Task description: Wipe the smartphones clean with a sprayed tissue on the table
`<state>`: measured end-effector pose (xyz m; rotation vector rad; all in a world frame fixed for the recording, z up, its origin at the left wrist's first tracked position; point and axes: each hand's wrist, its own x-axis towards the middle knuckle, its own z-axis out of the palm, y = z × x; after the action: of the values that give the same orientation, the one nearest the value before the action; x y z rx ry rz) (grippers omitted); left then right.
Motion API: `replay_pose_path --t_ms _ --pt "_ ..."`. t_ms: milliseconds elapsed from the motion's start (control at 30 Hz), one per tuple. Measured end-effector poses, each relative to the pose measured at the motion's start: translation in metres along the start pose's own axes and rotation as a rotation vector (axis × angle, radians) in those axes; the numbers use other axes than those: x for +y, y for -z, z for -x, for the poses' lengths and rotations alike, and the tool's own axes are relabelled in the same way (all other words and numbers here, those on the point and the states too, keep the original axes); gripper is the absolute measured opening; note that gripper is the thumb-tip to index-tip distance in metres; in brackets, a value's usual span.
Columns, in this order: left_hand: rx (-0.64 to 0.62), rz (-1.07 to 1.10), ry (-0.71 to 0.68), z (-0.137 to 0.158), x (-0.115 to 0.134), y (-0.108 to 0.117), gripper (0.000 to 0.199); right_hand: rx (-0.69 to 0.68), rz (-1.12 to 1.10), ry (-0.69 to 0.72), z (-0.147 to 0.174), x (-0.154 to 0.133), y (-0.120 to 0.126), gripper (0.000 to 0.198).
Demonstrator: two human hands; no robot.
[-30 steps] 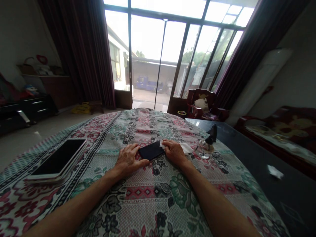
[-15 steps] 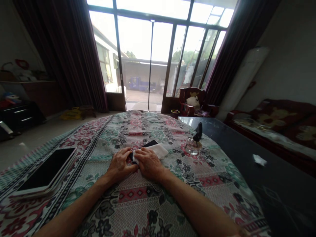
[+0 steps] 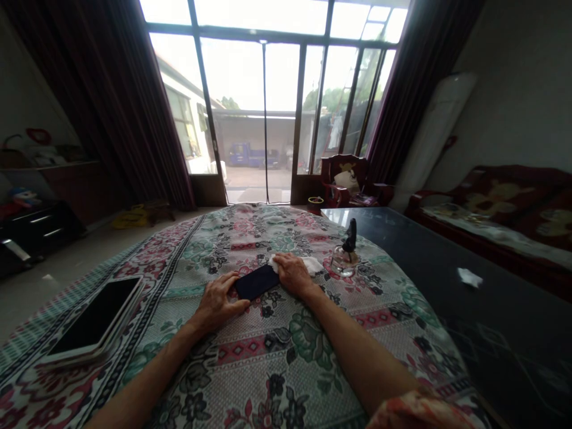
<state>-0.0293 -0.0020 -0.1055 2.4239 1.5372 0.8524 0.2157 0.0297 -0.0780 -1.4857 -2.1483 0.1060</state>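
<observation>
A dark smartphone lies on the flowered tablecloth in front of me. My left hand grips its left end, thumb along the near edge and fingers at the far edge. At the phone's right end, my right hand presses down on a white cloth or tissue, which sticks out to the right beneath the fingers. Just beyond that hand stands a clear spray bottle with a black trigger head. Part of the cloth is hidden under my right hand.
A stack of tablets, the top one with a black screen and white frame, lies at the left. To the right, a dark glossy table carries a crumpled white tissue. Beyond are a wooden armchair and glass doors.
My right hand has slid rightward with the cloth, from the phone's left part to its right end, uncovering the screen. The left hand stays on the phone's left end.
</observation>
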Motion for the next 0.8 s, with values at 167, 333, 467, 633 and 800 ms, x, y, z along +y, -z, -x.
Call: replay_pose_path --t_ms 167,333,467,633,800 --pt "-0.003 -0.016 0.001 -0.002 -0.001 -0.003 0.057 0.04 0.006 -0.035 0.003 0.005 -0.005 0.033" --pt "0.077 -0.088 0.056 -0.003 -0.001 -0.012 0.06 0.07 -0.026 -0.066 0.005 0.005 -0.01 0.034" --pt "0.115 -0.159 0.116 -0.003 0.001 -0.013 0.052 0.072 -0.055 -0.106 0.006 0.006 -0.011 0.036" --pt "0.026 -0.168 0.14 -0.003 0.006 -0.005 0.049 0.055 -0.051 -0.112 0.009 0.004 -0.012 0.036" --pt "0.002 -0.15 0.177 -0.004 0.012 -0.001 0.053 0.037 -0.037 -0.128 0.011 0.002 -0.012 0.038"
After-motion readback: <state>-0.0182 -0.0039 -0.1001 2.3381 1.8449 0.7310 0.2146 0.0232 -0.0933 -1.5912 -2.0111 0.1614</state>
